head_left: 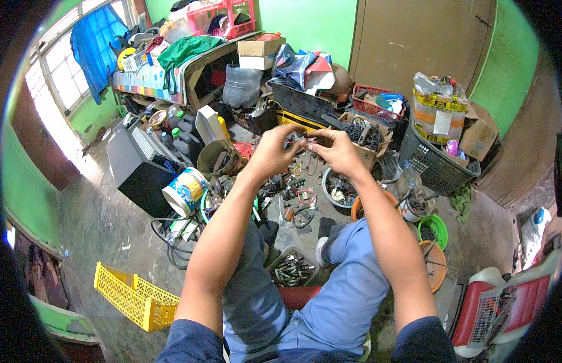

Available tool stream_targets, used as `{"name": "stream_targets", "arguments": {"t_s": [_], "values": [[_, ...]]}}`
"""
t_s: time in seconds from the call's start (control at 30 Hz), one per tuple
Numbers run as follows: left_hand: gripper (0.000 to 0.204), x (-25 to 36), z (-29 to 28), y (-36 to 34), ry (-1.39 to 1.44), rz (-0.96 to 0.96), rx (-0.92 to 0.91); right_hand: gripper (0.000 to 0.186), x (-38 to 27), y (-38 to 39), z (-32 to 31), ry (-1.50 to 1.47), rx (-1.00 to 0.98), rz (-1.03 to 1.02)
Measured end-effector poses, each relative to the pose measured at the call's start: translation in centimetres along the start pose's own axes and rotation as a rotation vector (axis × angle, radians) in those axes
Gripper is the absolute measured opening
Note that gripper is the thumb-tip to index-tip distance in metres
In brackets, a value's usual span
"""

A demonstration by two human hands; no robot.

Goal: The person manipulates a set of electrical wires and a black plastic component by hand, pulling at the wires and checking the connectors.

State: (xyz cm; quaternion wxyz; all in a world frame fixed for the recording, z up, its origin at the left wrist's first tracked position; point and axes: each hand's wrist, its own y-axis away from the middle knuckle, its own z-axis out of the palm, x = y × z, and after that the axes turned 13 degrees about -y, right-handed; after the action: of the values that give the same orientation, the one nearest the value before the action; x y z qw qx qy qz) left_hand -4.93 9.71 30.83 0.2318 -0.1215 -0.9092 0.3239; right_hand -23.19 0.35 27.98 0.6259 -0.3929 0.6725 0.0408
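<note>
Both arms reach forward, and my hands meet at chest height over the cluttered floor. Thumb and fingers of my left hand (276, 148) are curled in a pinch. My right hand (336, 148) pinches from the other side, its fingertips close to the left ones. Between them is something small and dark that I cannot make out. Small electronic parts and bits of wire (302, 206) lie scattered on the floor below. Between my feet stands a clear plastic tub (270, 266) holding many small cylindrical pieces.
A grey bucket (327, 192) and a green basin (441, 233) stand right. A black crate (423, 158) sits farther back. Left are a white-and-blue bucket (185, 190), a dark boxy case (142, 181) and a yellow plastic crate (136, 296). A loaded table (149, 85) stands behind.
</note>
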Motion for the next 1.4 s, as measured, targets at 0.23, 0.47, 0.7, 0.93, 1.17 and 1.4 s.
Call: {"name": "stream_targets", "arguments": {"t_s": [0.23,0.47,0.7,0.93,1.17,1.4], "values": [[0.035,0.1,0.3,-0.5,-0.021,-0.138,-0.117,0.034,-0.2,-0.1,0.1,-0.041,0.155,-0.031],[0.026,-1.8,1.6,-0.1,0.060,0.025,-0.116,0.035,-1.0,0.7,-0.6,-0.154,0.010,0.068],[0.019,-0.5,0.0,-0.1,0.317,-0.152,-0.342,0.024,-1.5,0.5,-1.0,-0.191,0.033,0.055],[0.027,0.5,-0.3,-0.3,0.428,-0.366,-0.377,0.022,-1.8,0.7,-0.6,0.189,0.073,-0.104],[0.022,-0.9,0.3,-0.3,0.457,-0.464,-0.142,0.021,-2.0,0.4,-0.3,-0.078,0.069,-0.009],[0.023,0.2,-0.8,-0.6,0.475,-0.463,-0.011,0.017,-0.2,0.2,-2.5,-0.298,0.157,0.076]]}}
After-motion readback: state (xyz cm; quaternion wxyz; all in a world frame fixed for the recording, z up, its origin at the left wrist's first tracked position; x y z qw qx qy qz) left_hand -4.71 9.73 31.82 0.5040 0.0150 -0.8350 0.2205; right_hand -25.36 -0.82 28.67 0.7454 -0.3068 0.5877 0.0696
